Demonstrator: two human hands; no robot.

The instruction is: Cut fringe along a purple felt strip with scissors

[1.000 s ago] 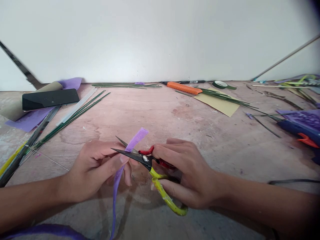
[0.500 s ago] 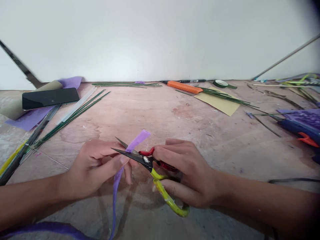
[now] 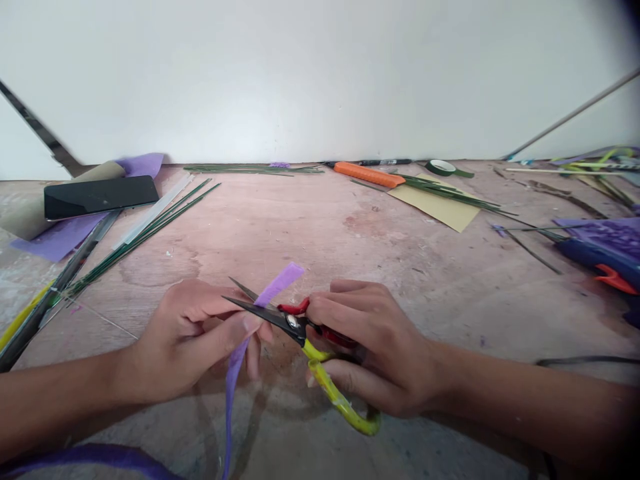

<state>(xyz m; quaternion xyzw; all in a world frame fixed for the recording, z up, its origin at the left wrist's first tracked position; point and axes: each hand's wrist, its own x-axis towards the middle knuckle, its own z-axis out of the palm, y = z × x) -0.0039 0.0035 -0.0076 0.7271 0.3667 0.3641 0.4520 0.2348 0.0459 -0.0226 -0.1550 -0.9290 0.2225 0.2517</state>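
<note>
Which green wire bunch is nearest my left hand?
The left bunch, beside the whitish strip; the back bunch and right bunch lie farther from your left hand.

Left hand pinches purple strip; right hand holds open scissors.

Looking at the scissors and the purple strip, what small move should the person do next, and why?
The right hand should probably close the scissors gently on the purple strip. The blades stand open and the strip seems to pass between them, its end sticking out beyond. The left hand pinches the strip close by, with its thumb beside a blade, which calls for care.
</note>
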